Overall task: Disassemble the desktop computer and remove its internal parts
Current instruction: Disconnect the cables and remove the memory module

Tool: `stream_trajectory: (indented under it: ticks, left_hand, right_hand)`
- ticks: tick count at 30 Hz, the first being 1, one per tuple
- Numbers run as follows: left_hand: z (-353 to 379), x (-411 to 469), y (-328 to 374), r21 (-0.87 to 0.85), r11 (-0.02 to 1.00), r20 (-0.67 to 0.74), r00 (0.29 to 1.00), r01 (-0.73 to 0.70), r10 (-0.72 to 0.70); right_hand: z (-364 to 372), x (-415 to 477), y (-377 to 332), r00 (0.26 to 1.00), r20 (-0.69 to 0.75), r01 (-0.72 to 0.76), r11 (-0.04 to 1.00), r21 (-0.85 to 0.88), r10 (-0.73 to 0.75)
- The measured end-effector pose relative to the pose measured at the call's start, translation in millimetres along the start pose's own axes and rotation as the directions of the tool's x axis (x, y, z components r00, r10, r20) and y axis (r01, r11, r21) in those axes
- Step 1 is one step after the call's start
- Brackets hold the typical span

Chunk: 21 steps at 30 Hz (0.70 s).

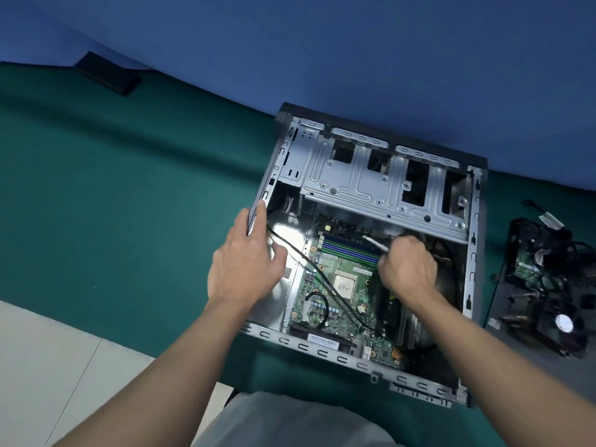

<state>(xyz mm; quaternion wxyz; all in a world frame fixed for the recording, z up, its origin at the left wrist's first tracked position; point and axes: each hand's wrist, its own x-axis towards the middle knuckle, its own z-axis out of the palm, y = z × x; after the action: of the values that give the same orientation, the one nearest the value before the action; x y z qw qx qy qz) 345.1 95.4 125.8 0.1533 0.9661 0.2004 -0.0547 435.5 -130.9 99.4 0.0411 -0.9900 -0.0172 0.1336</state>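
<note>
Grey clothing (pixel 283 421) at 6 o'clock, nearest the camera. Pale tiled floor (pixel 48 366) at 8 o'clock. Green surface (pixel 129 188) carried everything else.

Computer case (pixel 322 351) lay on its side, open face up, just right of centre, with its near rim toward 6 o'clock. A white sticker (pixel 322 339) sat by that rim, its print too small to read. Green motherboard (pixel 322 304) was seated in the case floor, with a bare silver CPU (pixel 346 285) mid-board and its markings illegible. A black cable (pixel 283 239) ran diagonally across the board from the left wall toward 5 o'clock.

Left hand (pixel 248 262) was released, fingers straight, with the index finger along the case's left wall and the palm over the inner floor. Right hand (pixel 408 269) was clenched in a fist round a pale cable (pixel 374 241), which stuck out toward 10 o'clock over the blue memory slots (pixel 348 248).

Grey metal drive cage (pixel 354 185) spanned the far half of the case.

A pile of removed parts (pixel 545 285) lay at 3 o'clock, apart from the case: wires, a green board and a black fan (pixel 564 324) whose hub label was unreadable.

A flat black object (pixel 106 74) lay at 10 o'clock, well apart, against the blue wall (pixel 322 43) behind.
</note>
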Motion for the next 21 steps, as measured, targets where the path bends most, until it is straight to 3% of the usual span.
stream_trajectory:
  ticks: [3, 6, 10, 13, 16, 19, 21]
  left_hand:
    - [-2, -1, 2, -0.021, 1.000, 0.001, 1.000, 0.016, -0.016]
    - [-3, -6, 5, 0.014, 1.000, -0.046, 0.999, -0.017, 0.018]
    - [-1, -23, 19, 0.091, 0.993, -0.173, 0.981, -0.078, 0.093]
    - [9, -45, 57, 0.008, 0.993, -0.140, 0.983, -0.115, 0.115]
    - [31, -71, 96, -0.075, 0.975, -0.007, 0.978, -0.207, 0.207]
    - [49, -90, 110, 0.022, 0.957, 0.119, 0.951, -0.289, 0.285]
    - [51, -90, 111, 0.084, 0.961, 0.194, 0.951, -0.262, 0.242]
  right_hand:
    - [-9, -28, -4, 0.991, -0.020, 0.130, 0.973, 0.191, -0.129]
    - [-28, -44, 2, 0.983, -0.102, 0.179, 0.899, 0.400, -0.150]
    - [-56, -49, 41, 0.966, -0.259, 0.139, 0.866, 0.480, -0.011]
    - [-63, -50, 86, 0.935, -0.331, 0.058, 0.861, 0.505, 0.131]
    - [-52, -54, 131, 0.934, -0.257, -0.073, 0.836, 0.545, 0.250]
    - [-27, -62, 167, 0.937, -0.124, -0.211, 0.815, 0.540, 0.325]
    - [-6, -68, 179, 0.942, -0.002, -0.285, 0.803, 0.524, 0.336]
